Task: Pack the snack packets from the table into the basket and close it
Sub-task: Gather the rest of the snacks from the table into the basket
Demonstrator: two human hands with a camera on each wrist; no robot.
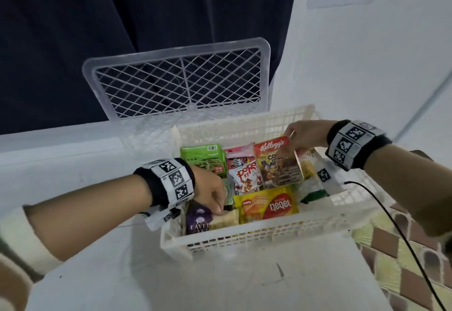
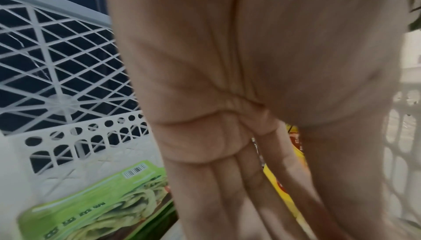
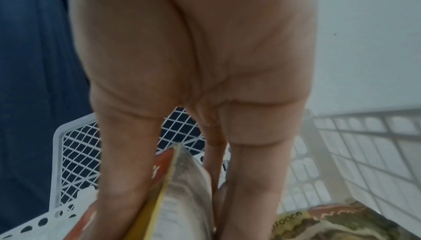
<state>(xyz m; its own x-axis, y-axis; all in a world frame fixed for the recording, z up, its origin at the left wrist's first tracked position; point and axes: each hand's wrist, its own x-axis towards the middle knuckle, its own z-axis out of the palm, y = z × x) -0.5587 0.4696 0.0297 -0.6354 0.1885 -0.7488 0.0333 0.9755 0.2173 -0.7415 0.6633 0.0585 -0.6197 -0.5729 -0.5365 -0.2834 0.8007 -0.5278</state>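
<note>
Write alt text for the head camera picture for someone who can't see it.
A right hand pinches the top of a Kellogg's cereal packet standing in a white basket full of snacks, while the left hand reaches among packets at the basket's near left. The mesh lid stands open behind.

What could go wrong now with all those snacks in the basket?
The Kellogg's packet, pinched by the right hand, stands up over the other snacks, so the open lid might not shut flat. The left hand, reaching among packets, could crush them. The black cable might snag.
</note>
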